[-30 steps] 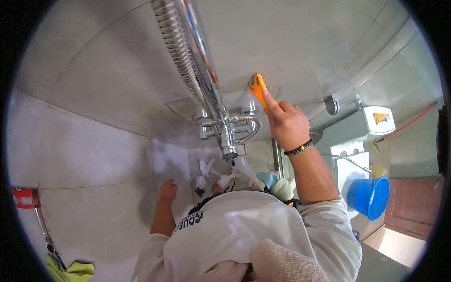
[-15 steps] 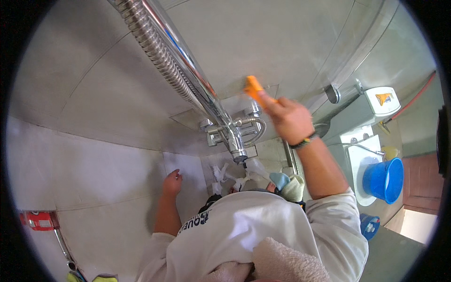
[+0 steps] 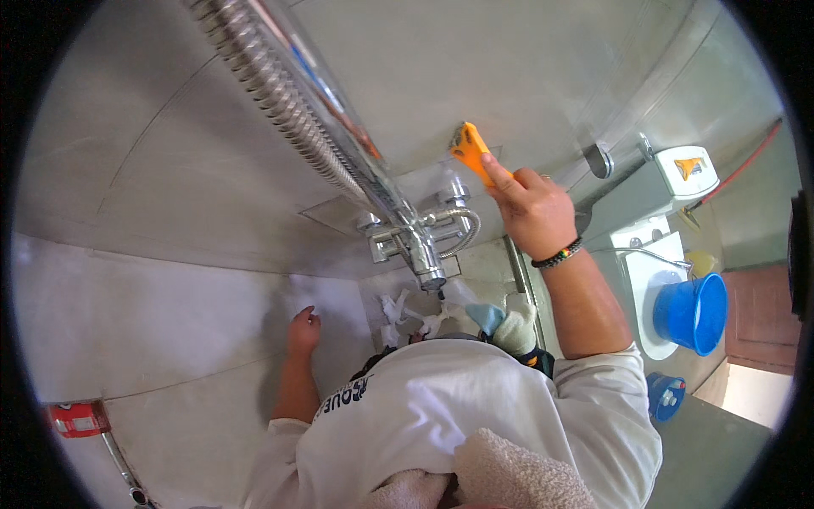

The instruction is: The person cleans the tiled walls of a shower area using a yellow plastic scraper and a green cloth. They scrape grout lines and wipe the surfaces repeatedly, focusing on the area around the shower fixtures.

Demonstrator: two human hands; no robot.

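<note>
My right hand (image 3: pixel 538 212) grips the handle of an orange scraper (image 3: pixel 476 153), its index finger laid along it. The scraper's wide head is at the grey tiled wall, just above and right of the chrome shower mixer (image 3: pixel 415 231); whether its edge touches the tile I cannot tell. A ribbed metal hose (image 3: pixel 284 106) and a chrome riser pipe (image 3: pixel 326 97) rise from the mixer toward the upper left. Lower left, by the pale wall, my left hand (image 3: pixel 304 331) is held with curled fingers. Anything inside them is hidden.
At the right stands a white toilet (image 3: pixel 632 293) with a blue bucket (image 3: pixel 691 314) on it and an orange tool (image 3: pixel 689 167) on its tank. A smaller blue bucket (image 3: pixel 666 396) stands below. Crumpled white scraps (image 3: pixel 394 310) lie beneath the mixer. A red container (image 3: pixel 78 419) is far left.
My right hand has shifted slightly right and down, and the scraper has turned so more of its broad face shows. My left hand stays nearly in place, fingers still curled.
</note>
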